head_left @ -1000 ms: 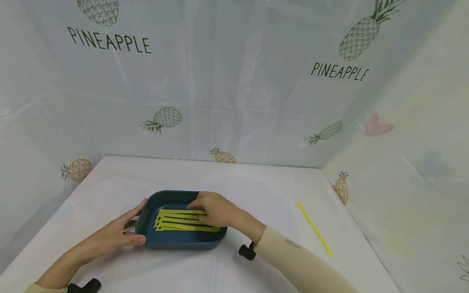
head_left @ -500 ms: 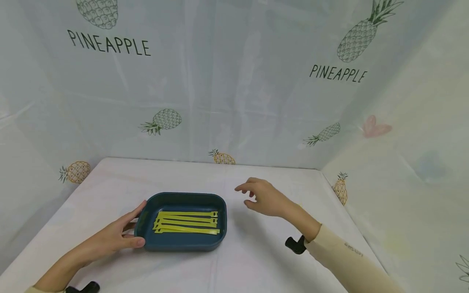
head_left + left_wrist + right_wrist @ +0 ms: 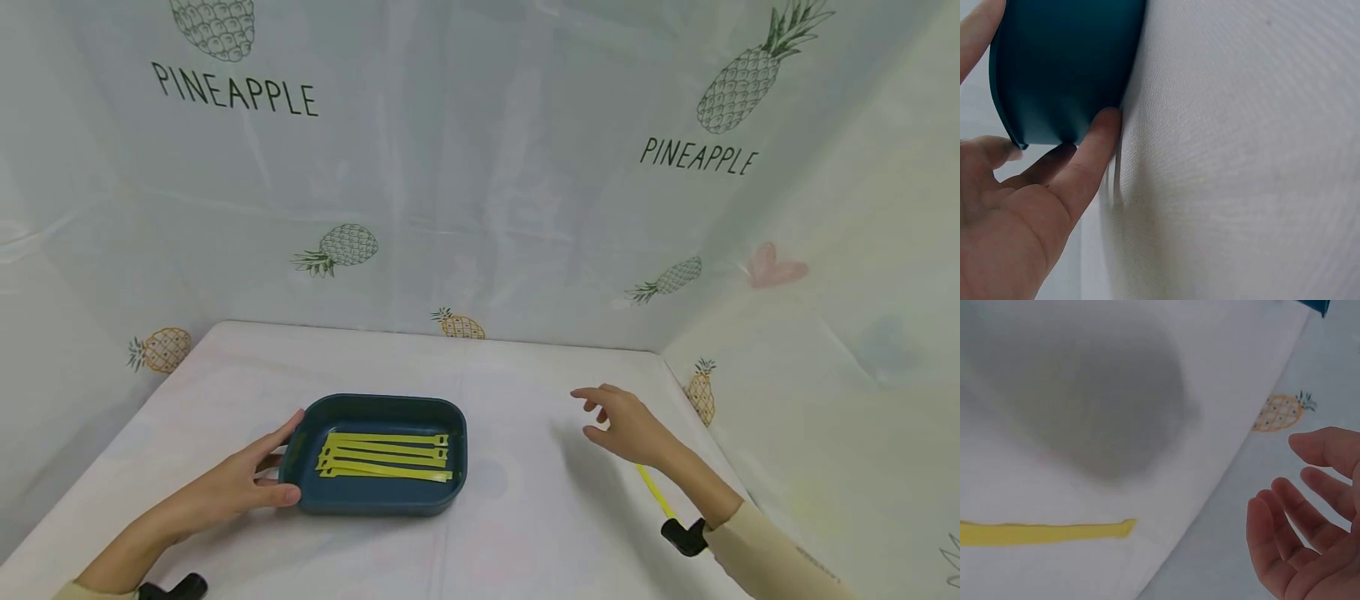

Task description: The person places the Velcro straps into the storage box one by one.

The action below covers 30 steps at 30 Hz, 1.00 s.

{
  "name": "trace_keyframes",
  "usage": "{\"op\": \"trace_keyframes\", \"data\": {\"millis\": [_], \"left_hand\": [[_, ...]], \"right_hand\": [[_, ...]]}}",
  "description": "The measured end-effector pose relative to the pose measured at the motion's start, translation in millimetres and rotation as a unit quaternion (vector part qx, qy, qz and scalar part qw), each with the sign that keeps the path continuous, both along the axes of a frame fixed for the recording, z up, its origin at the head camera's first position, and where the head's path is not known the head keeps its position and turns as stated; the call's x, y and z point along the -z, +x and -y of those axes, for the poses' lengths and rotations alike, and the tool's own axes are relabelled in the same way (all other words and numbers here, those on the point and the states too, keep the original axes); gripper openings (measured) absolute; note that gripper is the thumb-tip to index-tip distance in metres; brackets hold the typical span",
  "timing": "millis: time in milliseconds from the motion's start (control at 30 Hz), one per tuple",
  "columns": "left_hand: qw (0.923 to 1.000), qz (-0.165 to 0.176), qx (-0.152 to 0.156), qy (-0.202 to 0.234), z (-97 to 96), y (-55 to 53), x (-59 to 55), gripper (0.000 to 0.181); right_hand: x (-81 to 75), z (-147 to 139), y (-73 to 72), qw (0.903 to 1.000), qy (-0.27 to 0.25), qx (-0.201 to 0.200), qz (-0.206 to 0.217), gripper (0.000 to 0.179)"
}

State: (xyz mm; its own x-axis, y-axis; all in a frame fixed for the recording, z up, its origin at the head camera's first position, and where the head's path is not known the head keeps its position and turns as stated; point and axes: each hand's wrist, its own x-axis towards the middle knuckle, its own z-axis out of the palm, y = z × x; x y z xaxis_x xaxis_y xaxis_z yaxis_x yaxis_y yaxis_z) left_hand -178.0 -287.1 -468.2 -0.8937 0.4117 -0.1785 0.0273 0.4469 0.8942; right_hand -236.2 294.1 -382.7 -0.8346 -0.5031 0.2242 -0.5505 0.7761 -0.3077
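A dark teal tray (image 3: 375,505) sits left of centre on the white table. Several yellow cable straps (image 3: 386,457) with slotted ends lie lengthwise inside it. My left hand (image 3: 236,482) holds the tray's left end, thumb at the front corner and fingers towards the back corner. In the left wrist view, fingertips touch the tray's outer wall (image 3: 1066,75) down by the tabletop. To the right, my right hand (image 3: 630,425) hovers over the table with loosely bent fingers and nothing in them. One loose yellow strap (image 3: 1047,532) lies beneath that arm, partly hidden by it in the head view.
The white table (image 3: 510,542) meets a pale curtain (image 3: 487,183) printed with pineapples at its back and sides. Small black wrist devices sit on both forearms, such as the one at the right wrist (image 3: 684,537).
My right hand has lifted out of the tray and travelled right, over beside the loose strap. The left hand and the tray have stayed in place.
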Motion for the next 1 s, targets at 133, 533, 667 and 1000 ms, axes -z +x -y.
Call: {"op": "trace_keyframes", "data": {"millis": [133,533,667,1000], "left_hand": [[0.9999,0.002,0.003,0.010,-0.6,0.5,-0.3,0.107],[1.0000,0.003,-0.001,0.008,-0.8,0.9,-0.1,0.108],[1.0000,0.002,0.000,0.005,-0.4,1.0,-0.2,0.107],[1.0000,0.001,-0.001,-0.004,-1.9,1.1,-2.4,0.108]], "right_hand": [[13.8,-26,4.7,0.9997,0.006,0.023,0.001,0.051],[41.2,-79,11.6,0.9905,0.013,0.115,0.074,0.055],[50.4,-88,14.1,0.9858,0.009,0.134,0.100,0.054],[68.0,-96,12.5,0.9830,0.009,0.146,0.112,0.052]]}}
